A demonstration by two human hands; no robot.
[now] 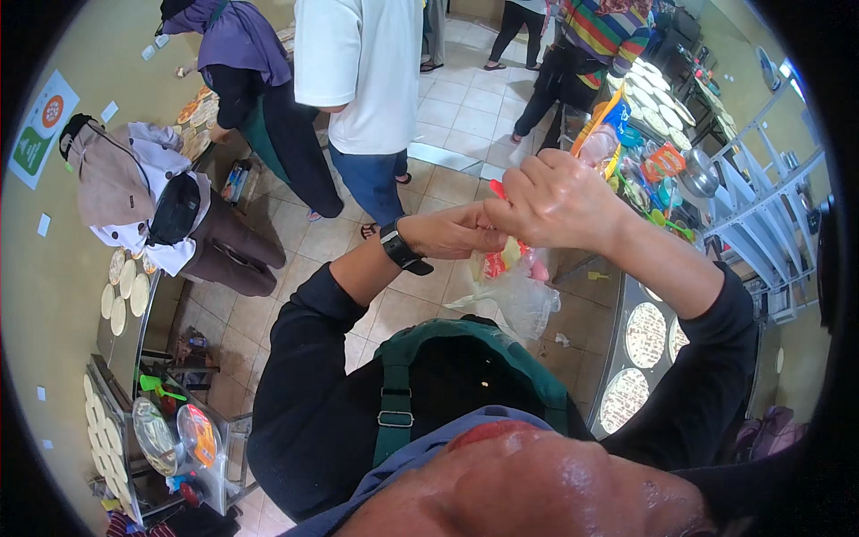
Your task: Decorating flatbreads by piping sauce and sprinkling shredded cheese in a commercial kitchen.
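My left hand point(453, 230), with a watch point(405, 248) on its wrist, is raised before my chest with its fingers closed on a red-and-yellow plastic packet point(500, 260). My right hand point(553, 199) is a fist against the left fingertips, gripping the same packet. A small red end point(498, 188) of something pokes out above the knuckles. Below the hands hangs a clear plastic bag point(527, 305), with something pink beside it. Just past my right hand shows a blue-and-yellow food pack point(602, 131); I cannot tell whether the hand touches it.
Flat dough rounds point(645, 333) lie on a metal table point(614, 376) at right. Packs and a steel bowl point(698, 172) crowd the table beyond, beside a white rack point(765, 201). People work ahead and at left point(154, 181). A cart point(215, 480) at lower left holds trays.
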